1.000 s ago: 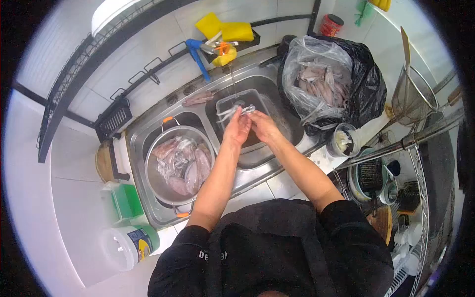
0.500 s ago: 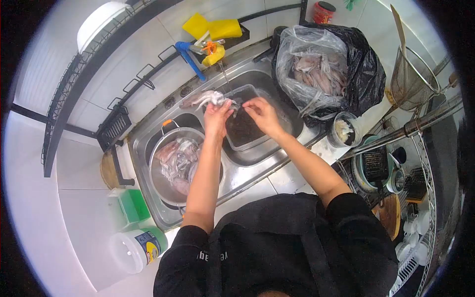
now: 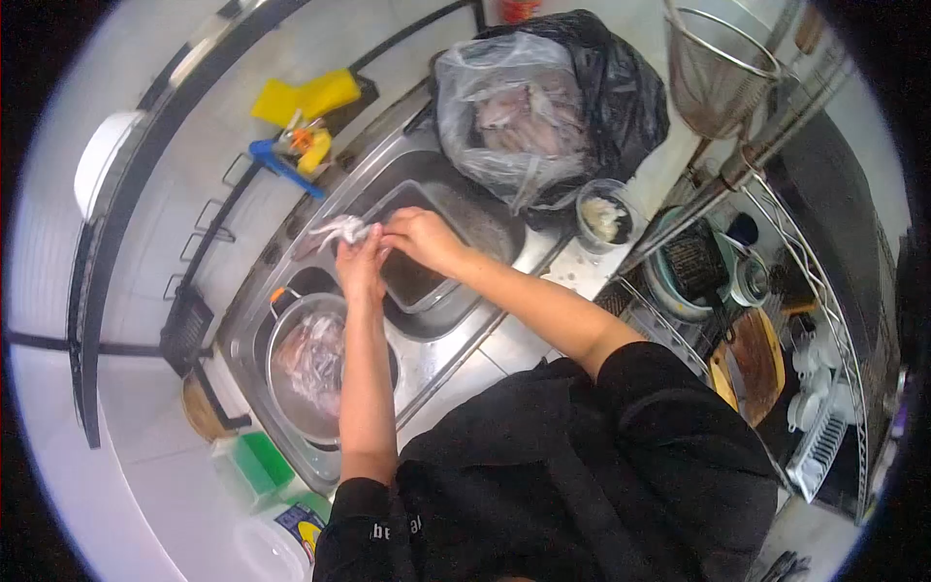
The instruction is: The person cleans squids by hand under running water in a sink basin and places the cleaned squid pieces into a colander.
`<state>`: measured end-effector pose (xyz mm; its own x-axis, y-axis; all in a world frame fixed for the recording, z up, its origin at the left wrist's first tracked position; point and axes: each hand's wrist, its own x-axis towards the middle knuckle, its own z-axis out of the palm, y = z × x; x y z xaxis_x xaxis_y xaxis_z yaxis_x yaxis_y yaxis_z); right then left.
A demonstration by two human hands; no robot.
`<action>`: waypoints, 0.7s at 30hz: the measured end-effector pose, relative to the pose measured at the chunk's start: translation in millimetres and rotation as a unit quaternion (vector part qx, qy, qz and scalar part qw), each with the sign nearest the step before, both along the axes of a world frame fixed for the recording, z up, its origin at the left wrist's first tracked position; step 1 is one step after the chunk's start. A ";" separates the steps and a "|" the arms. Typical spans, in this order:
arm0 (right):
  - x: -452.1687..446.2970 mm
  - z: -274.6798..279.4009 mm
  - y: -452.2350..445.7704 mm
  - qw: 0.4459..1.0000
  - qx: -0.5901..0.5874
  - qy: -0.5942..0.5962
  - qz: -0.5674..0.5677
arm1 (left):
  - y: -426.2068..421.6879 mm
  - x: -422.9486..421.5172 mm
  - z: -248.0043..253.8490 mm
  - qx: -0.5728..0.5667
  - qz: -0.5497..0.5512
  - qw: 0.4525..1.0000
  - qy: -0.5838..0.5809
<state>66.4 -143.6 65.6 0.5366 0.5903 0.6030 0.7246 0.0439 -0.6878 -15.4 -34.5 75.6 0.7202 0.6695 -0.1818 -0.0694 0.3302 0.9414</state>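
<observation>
My left hand (image 3: 361, 269) is closed around a squid (image 3: 339, 230), whose pale tentacles hang out past the fingers to the left. Against it, my right hand (image 3: 425, 241) has its fingers pinched together on the squid, meeting the left fingertips; the exact spot gripped is hidden. Both hands are over the near-left edge of a clear plastic container (image 3: 438, 294) with dark liquid in it, set in the right sink basin (image 3: 456, 315). In the left basin stands a metal pot (image 3: 275, 373) with more squid (image 3: 315, 357) inside.
A bag (image 3: 461, 160) lined with clear plastic and full of squid sits behind the right basin. Beside it is a tub (image 3: 605, 219) with whitish scraps. The faucet (image 3: 301, 145) rises behind the sink; a wire rack (image 3: 679, 233) and strainer (image 3: 718, 82) are on the right.
My view has turned, so the scene sits further left. My right hand, apart from the left before, has come in to the squid. The left hand still holds it.
</observation>
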 end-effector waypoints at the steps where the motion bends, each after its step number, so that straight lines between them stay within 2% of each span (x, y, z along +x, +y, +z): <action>1: 0.5 0.2 -0.1 1.000 -0.018 0.011 -0.001 | -0.4 0.7 -1.4 0.006 0.000 1.000 -0.002; 8: 7.3 -2.0 3.9 0.990 -0.134 -0.031 -0.011 | -2.7 4.9 -3.7 0.023 -0.010 0.999 0.020; 11: 7.9 -2.3 4.1 0.994 -0.097 -0.049 -0.013 | 3.3 6.6 -17.7 0.024 -0.013 1.000 0.015; 16: 9.3 -7.0 6.0 0.993 -0.094 -0.075 -0.008 | -4.8 12.1 -17.2 -0.054 0.014 0.998 -0.001; 21: 8.5 -4.0 1.3 0.994 -0.111 -0.022 -0.004 | 0.5 13.5 -29.8 -0.065 0.014 0.998 -0.005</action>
<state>75.0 -142.3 61.6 0.5170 0.7072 0.4822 0.7541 -0.1099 -0.6474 -1.9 -34.0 45.7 0.7042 0.6605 -0.2604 -0.0900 0.4469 0.8901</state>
